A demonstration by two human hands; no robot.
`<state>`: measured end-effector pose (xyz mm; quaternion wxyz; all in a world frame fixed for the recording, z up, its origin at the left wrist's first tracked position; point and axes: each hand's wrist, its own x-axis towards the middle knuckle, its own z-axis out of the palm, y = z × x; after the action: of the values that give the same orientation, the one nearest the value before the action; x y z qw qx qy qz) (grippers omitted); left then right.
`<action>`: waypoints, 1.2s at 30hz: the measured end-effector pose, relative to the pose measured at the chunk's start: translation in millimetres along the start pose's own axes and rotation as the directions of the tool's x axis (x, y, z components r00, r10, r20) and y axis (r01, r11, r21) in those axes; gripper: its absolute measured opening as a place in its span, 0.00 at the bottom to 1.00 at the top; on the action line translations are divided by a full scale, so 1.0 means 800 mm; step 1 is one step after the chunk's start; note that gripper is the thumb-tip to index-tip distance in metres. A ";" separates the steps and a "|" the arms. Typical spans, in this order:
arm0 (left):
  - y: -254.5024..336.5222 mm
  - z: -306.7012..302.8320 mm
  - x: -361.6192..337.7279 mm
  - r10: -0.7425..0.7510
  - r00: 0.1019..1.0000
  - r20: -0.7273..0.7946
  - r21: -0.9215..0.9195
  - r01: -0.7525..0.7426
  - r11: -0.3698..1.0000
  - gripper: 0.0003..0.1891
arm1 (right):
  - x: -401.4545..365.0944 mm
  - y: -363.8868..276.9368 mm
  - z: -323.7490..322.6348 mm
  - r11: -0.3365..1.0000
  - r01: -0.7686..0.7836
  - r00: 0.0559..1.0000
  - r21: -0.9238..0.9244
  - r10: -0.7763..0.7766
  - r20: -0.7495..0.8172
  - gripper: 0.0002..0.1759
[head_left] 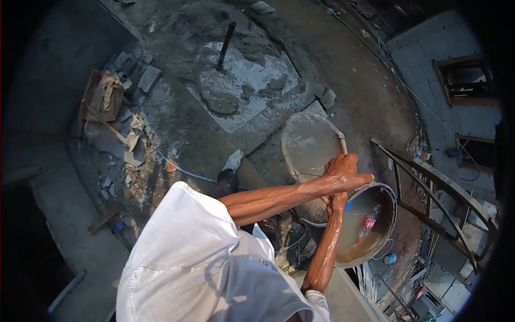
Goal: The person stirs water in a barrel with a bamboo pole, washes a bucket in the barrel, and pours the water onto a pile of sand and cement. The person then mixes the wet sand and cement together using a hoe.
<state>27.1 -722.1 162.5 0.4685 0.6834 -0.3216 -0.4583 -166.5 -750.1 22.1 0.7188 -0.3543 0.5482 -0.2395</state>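
Note:
My left hand [346, 173], wet and closed with its fingers curled, is above the gap between two buckets. What it grips, if anything, is hidden. Just below it, my right hand [336, 203] is curled at the near bucket's rim, and its grip is also hidden. A small blue piece [348, 205] shows beside its fingers. The near bucket [394, 214] contains cloudy water and a clear plastic bottle with a red label [368, 223]. The far bucket [286, 140] contains murky grey liquid, with a pale handle grip [342, 142] at its rim.
Wet cement [252, 75] spreads over the ground ahead, with a dark upright handle [226, 45] in it. Rubble and torn sacks [107, 99] lie left, near a hose [182, 170]. A metal frame [429, 177] stands right. A booted foot [227, 180] shows below.

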 end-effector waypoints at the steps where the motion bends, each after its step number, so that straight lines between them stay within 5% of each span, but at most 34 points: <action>1: -0.019 -0.028 0.010 -0.063 0.998 -0.023 0.010 0.063 0.998 0.30 | 0.022 0.011 0.032 0.999 -0.029 0.999 -0.021 0.030 0.037 0.23; 10: -0.169 -0.212 0.089 -0.269 0.924 -0.272 -0.036 0.270 0.962 0.28 | 0.166 0.124 0.239 0.926 -0.346 0.934 -0.148 0.355 0.034 0.29; 14: -0.211 -0.243 0.114 -0.376 0.861 -0.341 -0.031 0.390 0.920 0.28 | 0.175 0.136 0.282 0.894 -0.392 0.908 -0.217 0.414 0.069 0.20; 26: -0.225 -0.247 0.129 -0.394 0.900 -0.189 -0.115 0.378 0.919 0.30 | 0.171 0.113 0.256 0.899 -0.413 0.907 -0.149 0.420 0.018 0.28; 29: -0.224 -0.236 0.141 -0.372 0.915 -0.156 -0.100 0.360 0.928 0.30 | 0.164 0.096 0.257 0.905 -0.401 0.916 -0.143 0.401 -0.029 0.23; 36: -0.187 -0.241 0.219 -0.279 0.935 -0.219 0.066 0.299 0.952 0.22 | 0.191 0.060 0.298 0.932 -0.359 0.933 0.048 0.360 0.002 0.29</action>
<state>273.0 -754.5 -6.8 0.3926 0.7895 -0.1893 -0.4321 103.3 -773.0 -73.9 0.7569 -0.2300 0.6002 -0.1182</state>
